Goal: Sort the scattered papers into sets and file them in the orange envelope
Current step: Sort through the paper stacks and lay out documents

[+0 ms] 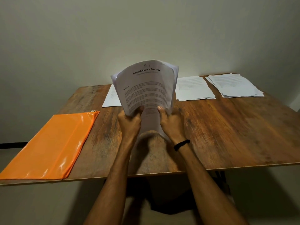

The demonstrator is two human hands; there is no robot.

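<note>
Here, the left hand (129, 120) and right hand (170, 121) are both gripping a stack of papers (146, 88) upright above the table (227, 127).

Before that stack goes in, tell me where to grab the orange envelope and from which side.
Pinch the orange envelope at its near right corner, coming from the front edge of the table. It lies flat, and that corner sits almost at the edge, so fingers could slip under. The left hand and right hand both hold the paper stack; free one first.
</note>
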